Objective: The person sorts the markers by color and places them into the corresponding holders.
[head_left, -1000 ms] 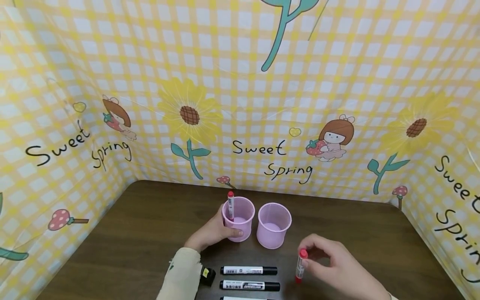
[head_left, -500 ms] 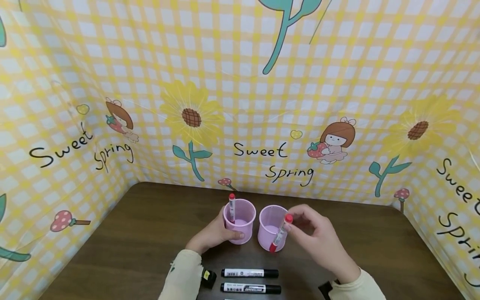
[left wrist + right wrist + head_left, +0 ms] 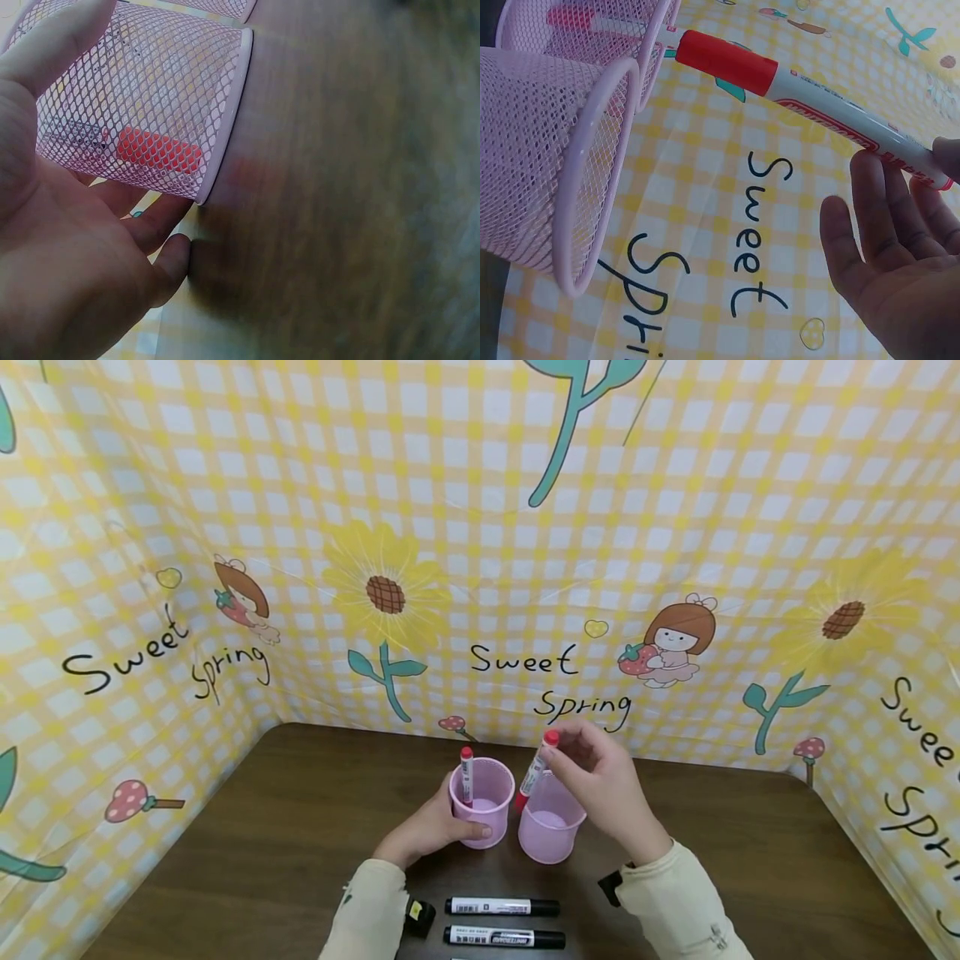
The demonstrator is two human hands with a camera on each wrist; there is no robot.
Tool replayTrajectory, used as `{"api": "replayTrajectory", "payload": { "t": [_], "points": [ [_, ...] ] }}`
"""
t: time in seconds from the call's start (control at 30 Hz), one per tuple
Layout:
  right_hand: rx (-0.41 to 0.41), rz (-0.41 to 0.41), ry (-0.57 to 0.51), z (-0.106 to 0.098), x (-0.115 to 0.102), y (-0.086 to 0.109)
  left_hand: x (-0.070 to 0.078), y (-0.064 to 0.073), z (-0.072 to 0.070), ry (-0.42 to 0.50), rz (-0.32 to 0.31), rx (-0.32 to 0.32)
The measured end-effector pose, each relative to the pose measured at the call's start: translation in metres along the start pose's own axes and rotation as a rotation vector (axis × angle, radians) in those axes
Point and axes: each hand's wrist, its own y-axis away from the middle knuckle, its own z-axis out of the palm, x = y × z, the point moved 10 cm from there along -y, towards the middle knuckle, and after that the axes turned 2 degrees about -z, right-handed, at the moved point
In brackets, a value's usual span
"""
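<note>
Red at both ends and white along its barrel, the marker is up in your right hand, which pinches it by the tail between thumb and fingers. Its long axis slants: the tail is high and to the right, and the capped end points down and to the left, toward the gap between the two cups. That cap sits beside the left side of the rim of the right cup; whether it touches there, you cannot tell from these views. Your right wrist view shows the cap aimed at the cups and the remaining fingers apart, below the barrel.

Your left hand grips the left cup, thumb across the front of its pink mesh and fingers around the far side. Inside that cup a second red marker stands nearly upright against the left wall, cap down, tail above the rim. The two cups stand upright just beside each other on the dark table.

Nearer you, the far black marker and the near black marker lie flat and parallel, long axes running left to right, caps pointing right. Behind everything hangs a yellow checked cloth.
</note>
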Motion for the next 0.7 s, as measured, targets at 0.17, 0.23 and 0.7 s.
{"api": "replayTrajectory", "payload": {
  "t": [0.17,0.23,0.7],
  "points": [
    [-0.011,-0.006,-0.009,0.011,0.005,-0.014,0.0,0.0,0.0,0.0,0.001,-0.007],
    [-0.011,-0.035,0.007,0.014,0.004,-0.018,0.0,0.0,0.001,-0.004,0.003,-0.01],
    [-0.086,0.08,0.093,0.056,0.03,-0.028,0.003,0.001,0.002,-0.018,0.042,-0.034]
  ]
}}
